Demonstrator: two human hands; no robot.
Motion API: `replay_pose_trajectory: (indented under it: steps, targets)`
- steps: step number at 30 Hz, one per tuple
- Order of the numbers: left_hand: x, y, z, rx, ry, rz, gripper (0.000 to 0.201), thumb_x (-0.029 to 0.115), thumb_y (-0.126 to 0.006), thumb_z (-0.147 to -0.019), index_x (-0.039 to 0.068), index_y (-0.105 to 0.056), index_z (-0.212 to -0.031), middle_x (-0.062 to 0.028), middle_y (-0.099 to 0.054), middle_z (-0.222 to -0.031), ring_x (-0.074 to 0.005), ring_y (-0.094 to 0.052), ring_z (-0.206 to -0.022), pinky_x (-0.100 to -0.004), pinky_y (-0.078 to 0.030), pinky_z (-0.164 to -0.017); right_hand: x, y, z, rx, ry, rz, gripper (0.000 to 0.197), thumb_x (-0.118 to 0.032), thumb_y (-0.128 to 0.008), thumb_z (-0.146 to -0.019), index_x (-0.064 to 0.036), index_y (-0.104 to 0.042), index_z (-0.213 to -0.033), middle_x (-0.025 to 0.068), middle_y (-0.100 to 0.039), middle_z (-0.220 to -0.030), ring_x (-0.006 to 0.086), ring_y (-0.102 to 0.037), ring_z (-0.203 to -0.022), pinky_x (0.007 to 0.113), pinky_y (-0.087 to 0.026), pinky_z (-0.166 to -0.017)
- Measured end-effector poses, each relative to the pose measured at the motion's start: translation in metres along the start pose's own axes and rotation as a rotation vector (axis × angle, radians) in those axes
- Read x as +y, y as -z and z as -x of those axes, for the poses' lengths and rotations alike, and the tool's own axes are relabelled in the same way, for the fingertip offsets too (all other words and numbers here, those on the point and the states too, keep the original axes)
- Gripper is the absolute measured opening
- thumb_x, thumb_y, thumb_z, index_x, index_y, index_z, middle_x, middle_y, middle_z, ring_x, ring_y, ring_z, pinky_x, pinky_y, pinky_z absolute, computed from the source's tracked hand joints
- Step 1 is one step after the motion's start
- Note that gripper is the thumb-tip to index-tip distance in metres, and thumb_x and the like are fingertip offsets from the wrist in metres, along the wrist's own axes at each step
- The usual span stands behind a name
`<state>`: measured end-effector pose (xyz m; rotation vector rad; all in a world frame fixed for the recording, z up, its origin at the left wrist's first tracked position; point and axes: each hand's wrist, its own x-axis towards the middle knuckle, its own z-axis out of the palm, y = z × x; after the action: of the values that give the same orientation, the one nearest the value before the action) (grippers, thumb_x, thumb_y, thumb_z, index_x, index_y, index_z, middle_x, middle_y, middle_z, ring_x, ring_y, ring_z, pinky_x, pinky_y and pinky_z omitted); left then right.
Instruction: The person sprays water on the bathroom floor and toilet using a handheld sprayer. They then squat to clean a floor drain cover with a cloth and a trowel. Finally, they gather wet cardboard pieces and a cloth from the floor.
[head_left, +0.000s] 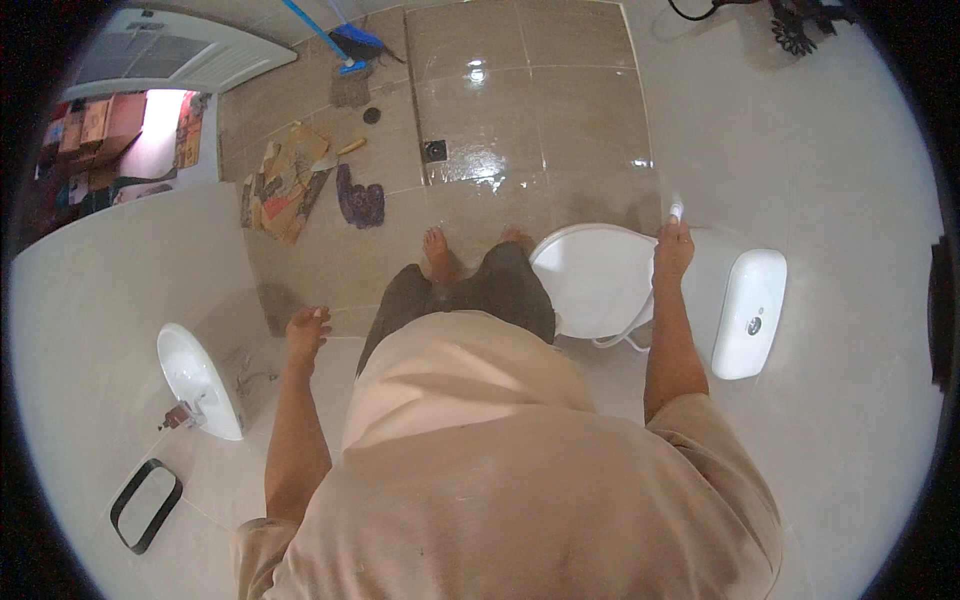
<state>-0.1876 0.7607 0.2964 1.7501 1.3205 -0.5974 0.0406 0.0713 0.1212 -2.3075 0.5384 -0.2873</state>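
My right hand [676,250] is closed around a small white sprayer [677,212], apparently a bidet sprayer, beside the toilet. Its head pokes out past my fingers toward the wet floor, with a bright white patch at its tip. Below it, a white hose [625,338] curves along the toilet [595,270], whose lid is down. My left hand [308,328] hangs in the air on the other side, fingers loosely bent and slightly apart, with nothing seen in it. The washbasin [200,385] is the fixture nearest to it.
Wet brown tiles [490,110] with a square drain [435,151] stretch ahead. Flattened cardboard [290,185], a wooden-handled trowel [340,154] and a dark purple cloth-like item [359,197] lie left. A blue-handled broom [345,62] is farther off. The toilet tank [750,315] stands right.
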Motion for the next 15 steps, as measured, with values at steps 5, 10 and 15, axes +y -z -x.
replay_pose_trajectory:
  steps: [5,10,15]
  targets:
    - [-0.005,0.003,0.008,-0.059,-0.051,0.057,0.050,0.041,-0.066,-0.097,0.003,-0.066,-0.129,-0.0100,-0.071,-0.117,-0.0220,-0.066,-0.098,-0.0393,-0.051,-0.086,-0.076,0.058,0.000,-0.100,-0.501,-0.331,0.031,-0.037,-0.058,-0.104,-0.0066,-0.066,-0.104,-0.0009,-0.055,-0.071,0.0098,-0.052,-0.058,0.026,-0.042,-0.052]
    - [0.001,-0.004,-0.009,-0.089,-0.053,-0.010,0.051,0.042,-0.064,-0.098,0.002,-0.065,-0.131,-0.0137,-0.071,-0.123,-0.0270,-0.067,-0.104,-0.0412,-0.052,-0.091,-0.087,0.082,-0.003,-0.361,-0.622,-0.602,0.036,-0.043,-0.060,-0.102,-0.0090,-0.062,-0.111,0.0012,-0.058,-0.074,0.0123,-0.054,-0.059,0.028,-0.043,-0.052]
    - [-0.002,-0.004,-0.019,-0.063,-0.123,0.078,0.037,0.039,-0.067,-0.099,0.008,-0.070,-0.118,-0.0045,-0.072,-0.107,-0.0169,-0.065,-0.085,-0.0327,-0.052,-0.075,-0.097,0.074,0.001,-0.634,-0.731,-0.690,0.044,-0.051,-0.061,-0.100,-0.0090,-0.060,-0.113,0.0031,-0.061,-0.079,0.0146,-0.055,-0.062,0.029,-0.044,-0.054]
